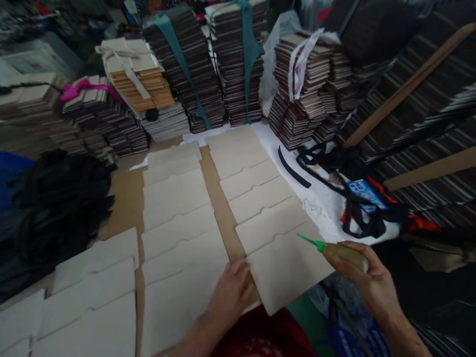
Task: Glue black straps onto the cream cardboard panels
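Rows of beige cardboard pieces lie overlapped on the table. My left hand point(231, 292) rests flat on the near edge of the nearest cardboard piece point(286, 270) in the right row. My right hand point(366, 277) grips a glue bottle point(344, 253) with a green nozzle pointing left, its tip just above that piece's right edge. The middle row of pieces point(178, 228) runs to the left of my left hand.
Tied stacks of cardboard pieces point(219, 64) line the back and right. Black straps point(316, 163) and a blue packet point(362, 193) lie on white paper at right. A black pile of material point(59, 203) sits at left. More beige pieces point(92, 292) lie near left.
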Demonstrator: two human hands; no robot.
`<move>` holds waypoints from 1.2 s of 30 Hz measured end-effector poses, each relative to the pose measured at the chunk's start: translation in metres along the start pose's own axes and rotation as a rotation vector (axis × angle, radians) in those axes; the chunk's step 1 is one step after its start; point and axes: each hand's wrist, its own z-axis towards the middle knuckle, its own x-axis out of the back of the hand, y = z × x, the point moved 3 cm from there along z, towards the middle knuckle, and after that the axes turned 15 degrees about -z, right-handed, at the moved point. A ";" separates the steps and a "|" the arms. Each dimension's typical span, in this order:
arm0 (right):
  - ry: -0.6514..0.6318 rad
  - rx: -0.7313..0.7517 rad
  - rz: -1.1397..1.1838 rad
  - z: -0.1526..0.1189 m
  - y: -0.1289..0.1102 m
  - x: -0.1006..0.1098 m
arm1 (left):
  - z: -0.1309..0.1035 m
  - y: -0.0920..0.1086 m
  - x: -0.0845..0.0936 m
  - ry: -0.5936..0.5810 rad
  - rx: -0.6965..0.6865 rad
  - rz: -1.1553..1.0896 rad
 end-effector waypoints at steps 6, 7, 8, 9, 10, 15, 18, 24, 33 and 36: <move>0.063 0.212 -0.262 -0.002 0.023 0.026 | -0.007 0.026 -0.056 0.000 0.249 0.046; 0.052 0.272 -0.308 -0.001 0.027 0.028 | -0.005 0.029 -0.054 0.000 0.262 0.056; 0.038 0.334 -0.348 0.001 0.031 0.028 | -0.005 0.031 -0.053 0.005 0.270 0.065; 0.025 0.394 -0.384 0.003 0.033 0.028 | -0.004 0.033 -0.052 0.014 0.274 0.073; 0.017 0.448 -0.413 0.005 0.035 0.027 | -0.005 0.035 -0.052 0.023 0.279 0.081; -0.026 0.609 -0.530 0.015 0.034 0.023 | -0.006 0.038 -0.061 0.042 0.312 0.124; -0.063 0.636 -0.589 0.021 0.034 0.020 | -0.005 0.039 -0.064 0.036 0.342 0.142; -0.040 0.714 -0.672 0.029 0.038 0.017 | -0.004 0.040 -0.064 0.029 0.369 0.154; -0.043 0.756 -0.789 0.033 0.031 0.029 | -0.005 0.039 -0.064 0.021 0.375 0.161; -0.074 0.755 -0.785 0.031 0.030 0.028 | -0.005 0.039 -0.063 0.021 0.367 0.157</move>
